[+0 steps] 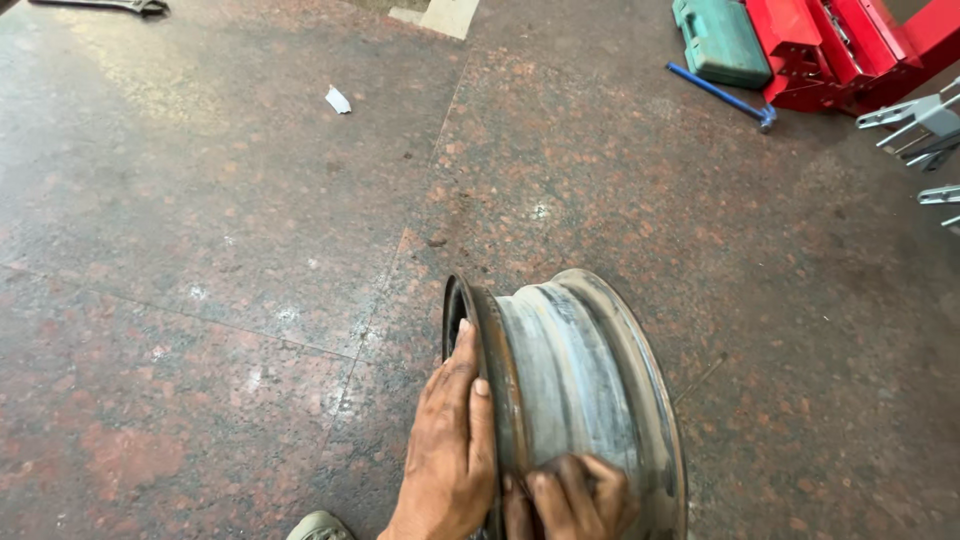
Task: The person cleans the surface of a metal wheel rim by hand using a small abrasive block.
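The polished reddish-brown speckled stone floor [220, 250] fills nearly the whole view, laid in large slabs with thin joints, scuffed and dotted with pale marks. On it, near the lower edge of the view and a little right of centre, the bare grey steel wheel rim with rusty edges [575, 390] stands upright on its edge, its barrel turned toward the camera.

The step in hand looks like steadying or rolling the rim upright across the floor. The left hand [450, 450] lies flat against the rim's left flange, fingers [463, 355] stretched up along the rusty lip and thumb on the edge, pressed on rather than closed around it. The right hand [575, 495] rests on the barrel at the bottom, fingers curled down onto the metal. A next move would likely call for both hands keeping even pressure so the rim does not tip sideways.

At the floor's far right corner sit a red metal machine frame [850, 45] and, just beside it, a green plastic tool case [720, 40]; a blue-handled bar tool [720, 95] lies in front of them. Grey metal brackets [925, 125] jut in at the right edge. A small white scrap [338, 99] lies well apart, toward the far left, and 1 grey shoe tip [318, 526] shows at the bottom.
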